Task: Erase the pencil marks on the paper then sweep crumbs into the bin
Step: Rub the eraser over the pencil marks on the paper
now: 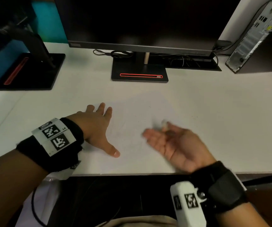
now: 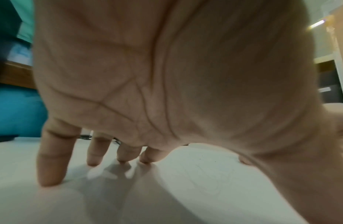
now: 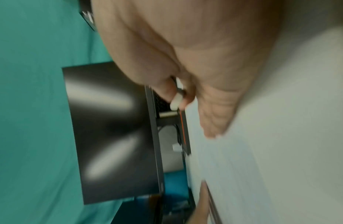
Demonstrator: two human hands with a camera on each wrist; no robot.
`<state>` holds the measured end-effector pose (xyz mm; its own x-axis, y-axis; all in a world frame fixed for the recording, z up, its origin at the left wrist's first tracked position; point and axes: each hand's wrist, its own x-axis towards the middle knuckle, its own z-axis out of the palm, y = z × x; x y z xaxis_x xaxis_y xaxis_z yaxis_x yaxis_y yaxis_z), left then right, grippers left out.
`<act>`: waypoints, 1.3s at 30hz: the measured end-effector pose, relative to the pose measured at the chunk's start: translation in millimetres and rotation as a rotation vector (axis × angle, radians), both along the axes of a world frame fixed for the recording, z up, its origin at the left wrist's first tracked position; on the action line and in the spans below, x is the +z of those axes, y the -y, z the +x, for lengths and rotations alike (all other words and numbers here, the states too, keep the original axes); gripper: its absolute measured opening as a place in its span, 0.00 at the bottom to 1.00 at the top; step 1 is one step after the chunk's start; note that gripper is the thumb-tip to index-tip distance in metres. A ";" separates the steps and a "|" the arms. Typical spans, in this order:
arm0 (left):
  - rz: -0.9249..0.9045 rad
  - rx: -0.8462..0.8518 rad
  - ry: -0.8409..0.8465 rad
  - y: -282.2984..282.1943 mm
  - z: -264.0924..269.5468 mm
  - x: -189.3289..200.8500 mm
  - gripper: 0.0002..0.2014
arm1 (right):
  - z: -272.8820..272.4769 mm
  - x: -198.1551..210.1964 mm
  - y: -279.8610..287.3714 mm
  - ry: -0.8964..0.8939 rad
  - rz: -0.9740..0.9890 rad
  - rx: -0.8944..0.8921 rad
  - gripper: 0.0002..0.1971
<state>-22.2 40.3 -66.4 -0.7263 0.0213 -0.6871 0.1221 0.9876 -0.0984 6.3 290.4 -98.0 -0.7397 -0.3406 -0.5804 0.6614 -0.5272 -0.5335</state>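
Observation:
A white sheet of paper (image 1: 132, 112) lies on the white desk (image 1: 230, 112), with faint pencil marks (image 1: 123, 128) near its middle. My left hand (image 1: 97, 126) presses flat on the paper's left part, fingers spread; in the left wrist view its fingertips (image 2: 50, 178) touch the sheet (image 2: 205, 181). My right hand (image 1: 169, 141) is motion-blurred, its little-finger edge low over the paper's right part. Thumb and fingers pinch a small white eraser (image 1: 164, 124), also seen in the right wrist view (image 3: 176, 101). A few tiny dark specks (image 1: 195, 117) lie right of the paper. No bin is in view.
A monitor on a black stand base (image 1: 139, 73) stands behind the paper. A second stand base (image 1: 29, 71) is at the far left, and a PC tower (image 1: 256, 38) at the far right. Cables (image 1: 114, 54) run behind. The desk's front edge (image 1: 132, 174) is just below my hands.

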 end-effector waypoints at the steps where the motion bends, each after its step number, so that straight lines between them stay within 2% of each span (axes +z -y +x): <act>1: 0.006 -0.008 0.007 2.9 0.0 0.9 0.79 | -9.8 1.2 -7.6 -0.021 -0.010 -0.167 0.13; 3: 0.013 -0.021 0.009 6.1 -0.1 0.8 0.80 | -17.1 7.2 -14.1 -0.063 -0.024 -0.344 0.14; 4: 0.014 -0.025 0.007 6.4 -0.4 0.4 0.80 | -14.3 9.3 -10.3 -0.063 -0.050 -0.323 0.13; 6: 0.010 -0.026 0.001 4.9 -0.1 0.1 0.80 | -1.1 8.1 11.1 -0.026 -0.075 -0.153 0.13; 9: -0.004 -0.024 0.002 1.5 1.8 1.4 0.80 | 20.9 -1.9 45.0 0.011 -0.002 0.213 0.16; 11: -0.017 -0.020 0.017 0.3 3.7 3.5 0.79 | 15.6 -5.6 43.8 0.012 -0.001 0.264 0.13; 13: -0.015 -0.009 0.034 0.8 6.1 4.4 0.79 | -5.7 -5.0 22.4 0.009 -0.023 0.081 0.10; 16: -0.014 -0.029 0.046 2.7 8.9 4.6 0.79 | -34.3 -0.7 -23.5 -0.023 0.030 -0.335 0.14; 18: -0.018 -0.056 0.042 4.6 10.0 3.6 0.79 | -31.3 10.9 -35.5 -0.061 0.031 -0.465 0.15; 20: -0.007 -0.064 0.041 6.0 12.1 2.8 0.79 | -14.4 20.6 -18.0 -0.091 -0.023 -0.358 0.11; 22: 0.003 -0.070 0.048 5.1 14.0 1.7 0.79 | 8.6 16.2 20.7 -0.065 -0.043 -0.109 0.09; 24: 0.009 -0.097 0.050 3.5 15.5 0.7 0.80 | 28.8 4.8 59.7 -0.013 0.022 0.185 0.18; 26: 0.005 -0.118 0.047 3.8 17.1 0.2 0.80 | 30.8 -3.5 80.8 0.023 0.042 0.327 0.21; 27: 0.003 -0.119 0.046 4.7 17.5 0.3 0.80 | 22.8 -6.7 81.0 0.031 0.025 0.318 0.19; 29: 0.014 -0.108 0.050 7.0 18.2 0.1 0.81 | -3.8 -9.2 63.8 0.024 -0.014 0.185 0.15; 33: 0.044 -0.104 0.056 8.4 16.1 0.5 0.81 | -47.6 -5.9 1.6 -0.042 -0.016 -0.307 0.16; 35: 0.048 -0.103 0.050 8.5 16.2 0.3 0.81 | -50.9 -0.7 -15.3 -0.065 -0.005 -0.467 0.14; 37: 0.053 -0.103 0.048 8.8 16.5 0.4 0.81 | -41.0 6.4 -7.9 -0.081 -0.049 -0.459 0.15; 39: 0.056 -0.096 0.046 8.6 16.3 0.1 0.81 | -20.9 10.4 19.5 -0.059 -0.096 -0.315 0.17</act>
